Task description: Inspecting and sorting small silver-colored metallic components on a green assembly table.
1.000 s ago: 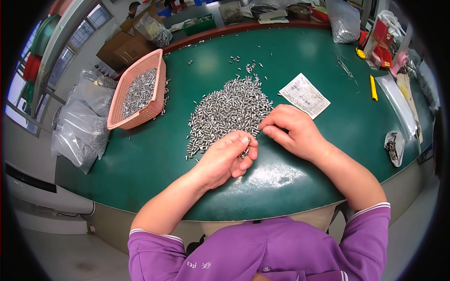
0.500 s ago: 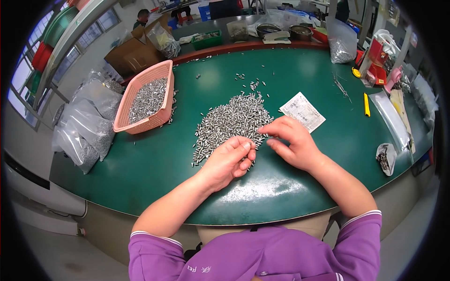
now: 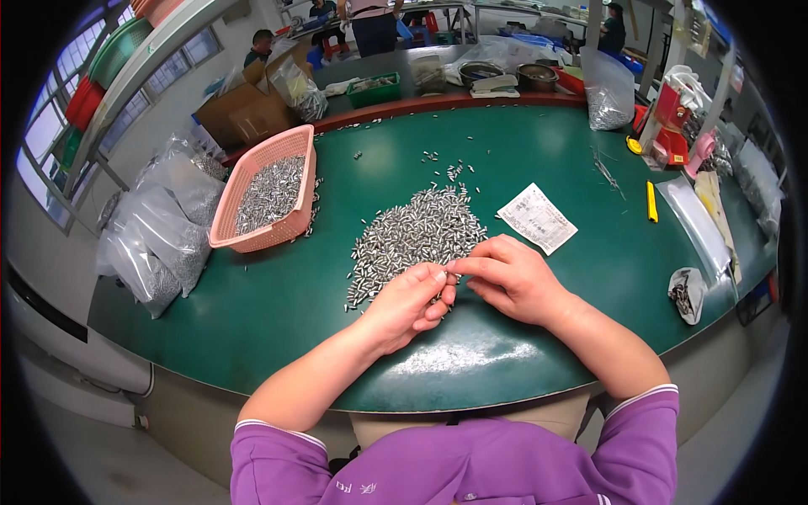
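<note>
A heap of small silvery metal pins [image 3: 412,240] lies on the green tabletop in front of me. Over its near edge, my left hand [image 3: 410,305] is closed, thumb pressed against curled fingers. Whatever it grips is hidden or too small to name. My right hand [image 3: 513,282] comes in from the right, its index fingertip meeting the left thumb and fingertips. Its thumb stays apart from that index finger, and I see nothing held there. Just beyond the right hand lies a printed paper slip [image 3: 537,219].
At left stand a pink basket [image 3: 263,189] of pins and filled clear bags [image 3: 160,244]. Toward the right lie a yellow cutter [image 3: 651,202], flat plastic bags [image 3: 694,223] and a small white bag [image 3: 688,296] of dark pieces. A green tray [image 3: 373,89] and metal bowls sit behind; people are farther back.
My right hand has moved down and left, bringing its index fingertip to the left fingertips. The left hand stays closed. The view has tilted up slightly, showing more people behind.
</note>
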{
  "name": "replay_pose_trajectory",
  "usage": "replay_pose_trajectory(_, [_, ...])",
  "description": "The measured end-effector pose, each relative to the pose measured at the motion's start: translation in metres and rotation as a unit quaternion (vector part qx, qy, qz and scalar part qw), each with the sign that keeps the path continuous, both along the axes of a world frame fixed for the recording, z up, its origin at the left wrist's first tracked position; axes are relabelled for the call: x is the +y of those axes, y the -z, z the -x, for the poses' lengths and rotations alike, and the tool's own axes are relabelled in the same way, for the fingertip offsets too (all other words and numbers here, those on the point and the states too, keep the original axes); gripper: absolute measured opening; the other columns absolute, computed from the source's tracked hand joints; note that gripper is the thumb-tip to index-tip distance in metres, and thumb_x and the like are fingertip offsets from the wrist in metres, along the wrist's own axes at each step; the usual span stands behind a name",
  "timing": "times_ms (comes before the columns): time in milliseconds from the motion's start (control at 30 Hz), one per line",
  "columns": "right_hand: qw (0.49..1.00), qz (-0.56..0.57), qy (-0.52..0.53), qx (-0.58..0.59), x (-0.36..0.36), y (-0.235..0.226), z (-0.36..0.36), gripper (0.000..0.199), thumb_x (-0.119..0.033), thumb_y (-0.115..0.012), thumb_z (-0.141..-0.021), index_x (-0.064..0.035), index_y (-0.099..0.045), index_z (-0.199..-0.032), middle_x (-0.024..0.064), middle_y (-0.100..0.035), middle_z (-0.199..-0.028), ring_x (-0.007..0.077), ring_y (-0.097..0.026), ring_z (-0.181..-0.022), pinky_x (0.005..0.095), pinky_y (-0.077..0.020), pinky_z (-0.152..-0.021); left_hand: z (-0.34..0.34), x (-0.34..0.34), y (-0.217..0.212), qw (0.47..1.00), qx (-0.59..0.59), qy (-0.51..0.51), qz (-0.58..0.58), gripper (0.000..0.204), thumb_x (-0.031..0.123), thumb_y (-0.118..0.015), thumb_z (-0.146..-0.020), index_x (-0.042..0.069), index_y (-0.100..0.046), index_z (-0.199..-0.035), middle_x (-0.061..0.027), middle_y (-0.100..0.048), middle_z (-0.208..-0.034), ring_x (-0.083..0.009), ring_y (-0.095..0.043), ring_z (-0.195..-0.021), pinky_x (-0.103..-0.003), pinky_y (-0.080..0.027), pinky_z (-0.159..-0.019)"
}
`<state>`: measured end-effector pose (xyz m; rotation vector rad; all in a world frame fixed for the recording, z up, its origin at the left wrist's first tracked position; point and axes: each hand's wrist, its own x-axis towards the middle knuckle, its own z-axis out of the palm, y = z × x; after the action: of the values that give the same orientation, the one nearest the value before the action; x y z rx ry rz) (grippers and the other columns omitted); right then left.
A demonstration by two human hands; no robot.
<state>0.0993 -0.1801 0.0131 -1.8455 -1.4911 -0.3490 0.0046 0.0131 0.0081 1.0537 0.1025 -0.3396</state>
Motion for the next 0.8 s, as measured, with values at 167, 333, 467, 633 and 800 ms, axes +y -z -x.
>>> replay_pose_trajectory(167, [1.000,0.008,0.000,-0.004,-0.003,0.000,0.001,0.035,-0.011,-0.068,-0.079,-0.0175,-0.065,-0.113,0.0057,-0.060,-0.096,0.0265,-0.059,-0.089,0.0372,-0.0488,-0.077,0.000,-0.002,0.000,1.000,0.005,-0.002,-0.004,0.015,0.020,-0.044,-0.102,0.005,-0.049,-0.101,-0.0023,-0.051,-0.083,-0.0055,-0.041,-0.059,-0.017,-0.031,-0.043])
replay_pose_trajectory(333, [1.000,-0.001,0.008,-0.026,-0.003,0.002,0.000,0.036,-0.006,-0.071,-0.075,-0.0149,-0.067,-0.109,0.0053,-0.060,-0.094,0.0255,-0.059,-0.085,0.0353,-0.0501,-0.072,0.002,-0.002,0.001,1.000,0.017,-0.005,0.005,0.016,0.020,-0.044,-0.102,0.005,-0.050,-0.102,-0.0021,-0.051,-0.083,-0.0054,-0.040,-0.058,-0.017,-0.030,-0.043])
replay_pose_trajectory(467, [0.999,-0.015,0.019,-0.025,-0.003,0.004,-0.002,0.034,-0.007,-0.070,-0.076,-0.0142,-0.066,-0.108,0.0062,-0.060,-0.093,0.0258,-0.059,-0.085,0.0360,-0.0502,-0.072,0.000,0.006,0.004,0.999,0.007,-0.029,0.032,0.015,0.020,-0.045,-0.101,0.006,-0.051,-0.102,-0.0012,-0.051,-0.084,-0.0056,-0.039,-0.058,-0.017,-0.028,-0.042])
replay_pose_trajectory(633, [0.999,0.006,0.037,-0.027,-0.005,0.009,-0.009,0.030,-0.009,-0.067,-0.079,-0.0141,-0.065,-0.108,0.0064,-0.059,-0.093,0.0264,-0.059,-0.088,0.0374,-0.0502,-0.074,-0.019,0.034,-0.006,0.978,0.033,-0.197,0.062,0.011,0.017,-0.048,-0.098,0.006,-0.051,-0.099,-0.0027,-0.052,-0.085,-0.0078,-0.042,-0.061,-0.017,-0.030,-0.044])
replay_pose_trajectory(800, [0.999,0.028,0.039,-0.019,-0.006,0.014,-0.012,0.027,-0.011,-0.066,-0.080,-0.0133,-0.064,-0.107,0.0062,-0.059,-0.093,0.0268,-0.059,-0.090,0.0382,-0.0500,-0.077,-0.072,0.117,-0.049,0.916,-0.122,-0.378,-0.064,0.012,0.015,-0.047,-0.095,0.007,-0.052,-0.088,-0.0033,-0.052,-0.076,-0.0092,-0.049,-0.066,-0.020,-0.041,-0.050])
